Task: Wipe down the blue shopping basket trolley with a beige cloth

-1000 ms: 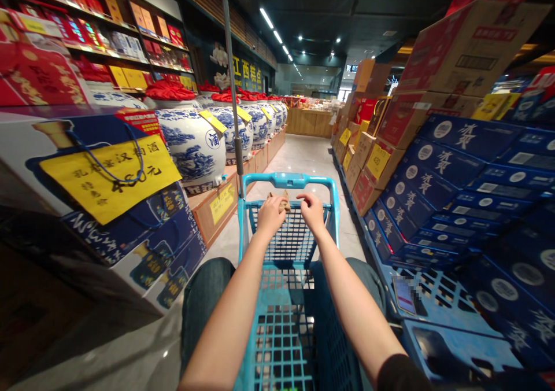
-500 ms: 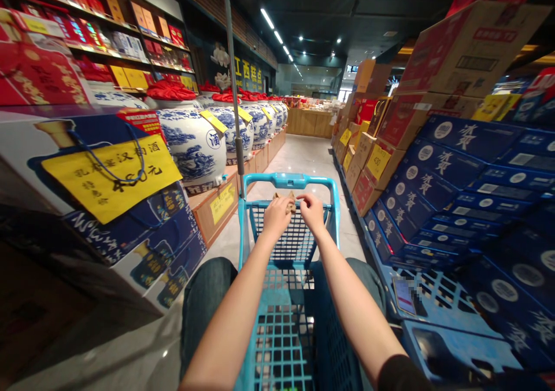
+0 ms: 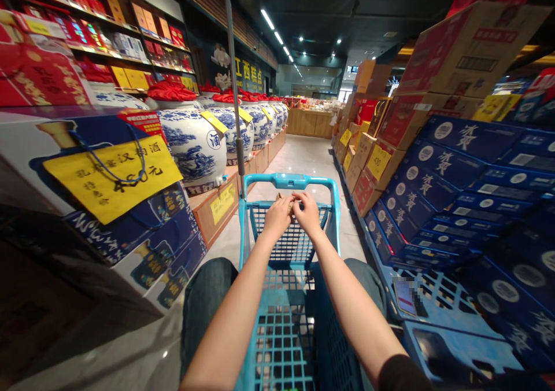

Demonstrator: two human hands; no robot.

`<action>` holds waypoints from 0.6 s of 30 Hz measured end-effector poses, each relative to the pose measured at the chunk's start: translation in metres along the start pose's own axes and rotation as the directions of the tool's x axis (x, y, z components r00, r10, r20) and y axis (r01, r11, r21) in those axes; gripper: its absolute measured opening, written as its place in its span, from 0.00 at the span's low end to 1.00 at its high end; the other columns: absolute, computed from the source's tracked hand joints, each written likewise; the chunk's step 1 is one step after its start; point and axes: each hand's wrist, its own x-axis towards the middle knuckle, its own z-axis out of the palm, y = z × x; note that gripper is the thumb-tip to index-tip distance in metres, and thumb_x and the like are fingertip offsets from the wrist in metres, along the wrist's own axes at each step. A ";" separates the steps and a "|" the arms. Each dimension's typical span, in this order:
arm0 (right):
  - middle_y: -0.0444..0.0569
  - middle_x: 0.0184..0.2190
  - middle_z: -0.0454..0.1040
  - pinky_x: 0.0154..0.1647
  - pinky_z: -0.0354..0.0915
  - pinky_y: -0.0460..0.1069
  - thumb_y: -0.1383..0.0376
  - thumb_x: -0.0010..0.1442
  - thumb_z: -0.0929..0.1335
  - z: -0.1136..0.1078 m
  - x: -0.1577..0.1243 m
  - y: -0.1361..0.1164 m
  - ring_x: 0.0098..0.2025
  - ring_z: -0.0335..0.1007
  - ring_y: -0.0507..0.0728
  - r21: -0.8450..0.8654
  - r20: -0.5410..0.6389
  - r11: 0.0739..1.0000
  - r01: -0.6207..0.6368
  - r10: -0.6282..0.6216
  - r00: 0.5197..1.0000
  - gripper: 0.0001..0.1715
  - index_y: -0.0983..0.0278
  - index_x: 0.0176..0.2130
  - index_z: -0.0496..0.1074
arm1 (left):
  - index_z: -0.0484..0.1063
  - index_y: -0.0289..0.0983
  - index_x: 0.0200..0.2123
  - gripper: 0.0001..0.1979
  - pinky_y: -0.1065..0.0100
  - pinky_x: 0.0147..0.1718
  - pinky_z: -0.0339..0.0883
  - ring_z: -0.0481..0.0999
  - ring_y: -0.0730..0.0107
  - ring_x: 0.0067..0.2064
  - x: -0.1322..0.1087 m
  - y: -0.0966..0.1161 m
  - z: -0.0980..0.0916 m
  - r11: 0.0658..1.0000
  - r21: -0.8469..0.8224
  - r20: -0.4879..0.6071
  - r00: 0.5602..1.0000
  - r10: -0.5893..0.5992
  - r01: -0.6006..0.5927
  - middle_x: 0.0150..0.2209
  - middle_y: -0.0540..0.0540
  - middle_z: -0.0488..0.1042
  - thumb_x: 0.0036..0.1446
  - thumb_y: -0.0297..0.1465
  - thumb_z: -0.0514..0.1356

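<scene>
A small crumpled tan item (image 3: 284, 198) sits just above the far rail of a blue plastic shopping cart (image 3: 289, 181), mostly hidden by my fingers. My left hand (image 3: 277, 216) and my right hand (image 3: 307, 213) are close together over the cart's inner mesh, and the fingertips of both pinch the item. My bare forearms reach forward from the bottom corners of the view, over the cart's blue mesh basket (image 3: 281, 339).
Blue-and-white porcelain jars (image 3: 193, 145) with red cloth tops line a wooden plinth on the left, beside a large printed box (image 3: 108, 206). Blue cartons (image 3: 437, 171) and brown cartons (image 3: 459, 50) are stacked at right, above a blue pallet (image 3: 437, 304). A pale floor aisle (image 3: 303, 159) runs ahead.
My hands have drawn together and closed on the tan item, which was more visible before. It now shows only between my fingertips. The view has barely shifted.
</scene>
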 end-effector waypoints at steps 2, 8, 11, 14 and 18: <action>0.55 0.46 0.80 0.56 0.72 0.57 0.64 0.62 0.64 0.000 -0.001 -0.001 0.52 0.76 0.62 0.010 0.012 1.000 0.012 -0.012 1.000 0.17 0.62 0.46 0.80 | 0.72 0.37 0.58 0.25 0.54 0.59 0.74 0.79 0.50 0.60 0.000 -0.001 0.000 0.997 -0.051 -0.002 0.999 -0.054 0.054 0.57 0.36 0.80 0.58 0.17 0.56; 0.56 0.55 0.80 0.65 0.69 0.59 0.62 0.65 0.66 0.002 0.000 0.002 0.59 0.75 0.62 0.061 0.031 0.998 0.025 -0.027 0.999 0.18 0.60 0.51 0.79 | 0.73 0.37 0.52 0.20 0.56 0.52 0.78 0.83 0.54 0.51 0.001 -0.011 -0.006 0.943 -0.311 -0.103 0.982 -0.156 0.117 0.49 0.39 0.83 0.56 0.19 0.58; 0.58 0.61 0.77 0.69 0.66 0.61 0.61 0.64 0.68 0.006 0.001 0.005 0.64 0.72 0.63 0.099 0.034 0.995 0.026 -0.030 0.999 0.21 0.61 0.55 0.78 | 0.73 0.38 0.49 0.18 0.59 0.52 0.78 0.83 0.59 0.49 0.006 -0.014 -0.006 0.874 -0.477 -0.153 0.970 -0.191 0.096 0.48 0.42 0.83 0.55 0.20 0.59; 0.58 0.62 0.77 0.70 0.66 0.61 0.61 0.63 0.69 0.008 0.001 0.007 0.64 0.72 0.63 0.158 0.087 0.987 0.023 -0.037 0.996 0.26 0.61 0.59 0.76 | 0.73 0.38 0.47 0.17 0.61 0.56 0.77 0.83 0.62 0.52 0.010 -0.016 -0.004 0.806 -0.585 -0.163 0.961 -0.224 0.089 0.49 0.44 0.83 0.54 0.20 0.58; 0.55 0.53 0.82 0.64 0.70 0.60 0.65 0.60 0.69 0.008 0.003 0.006 0.57 0.77 0.62 0.215 0.138 0.977 -0.012 -0.019 0.990 0.28 0.61 0.59 0.76 | 0.72 0.38 0.47 0.17 0.56 0.62 0.74 0.82 0.60 0.56 0.013 -0.020 -0.002 0.757 -0.645 -0.171 0.945 -0.277 0.105 0.52 0.42 0.82 0.55 0.19 0.57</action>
